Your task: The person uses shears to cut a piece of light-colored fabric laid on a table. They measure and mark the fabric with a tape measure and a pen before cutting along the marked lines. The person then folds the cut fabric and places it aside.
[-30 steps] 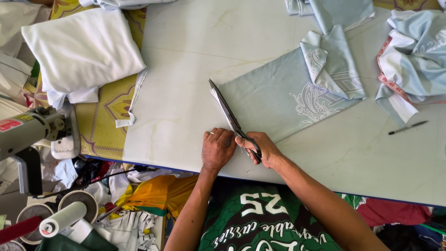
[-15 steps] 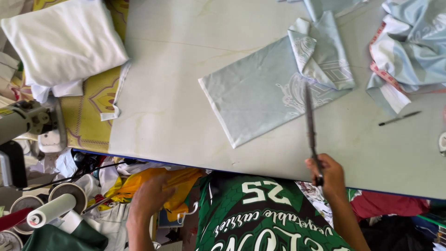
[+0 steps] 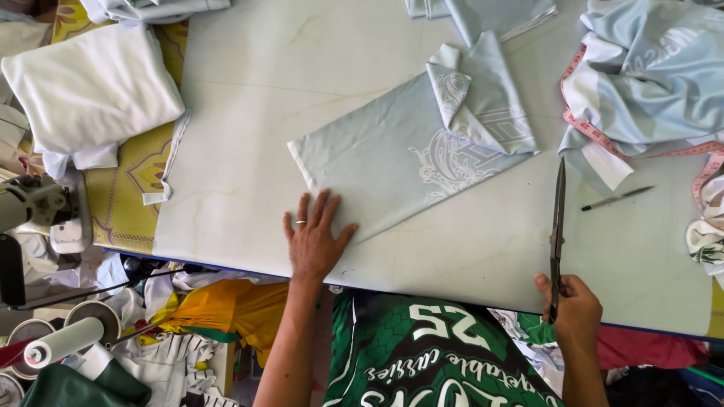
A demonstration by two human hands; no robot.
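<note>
My left hand (image 3: 314,240) lies flat with fingers spread on the white table (image 3: 249,113), fingertips touching the near corner of a pale blue printed fabric piece (image 3: 392,154). That fabric lies spread in the middle, its far right part folded over. Long dark scissors (image 3: 558,226) are gripped by my right hand (image 3: 573,309) at the table's near edge, blades closed and pointing away from me, right of the fabric and not touching it.
A pen (image 3: 617,198) lies right of the scissors. Crumpled pale blue fabric with a pink measuring tape (image 3: 648,75) sits at the far right. A folded white cloth stack (image 3: 90,87) lies left on a yellow patterned surface. A sewing machine (image 3: 38,207) and thread spools (image 3: 64,339) are lower left.
My right hand carried the scissors from the fabric's near edge out to the right. My left hand dropped below the table, then came back up onto the fabric's corner.
</note>
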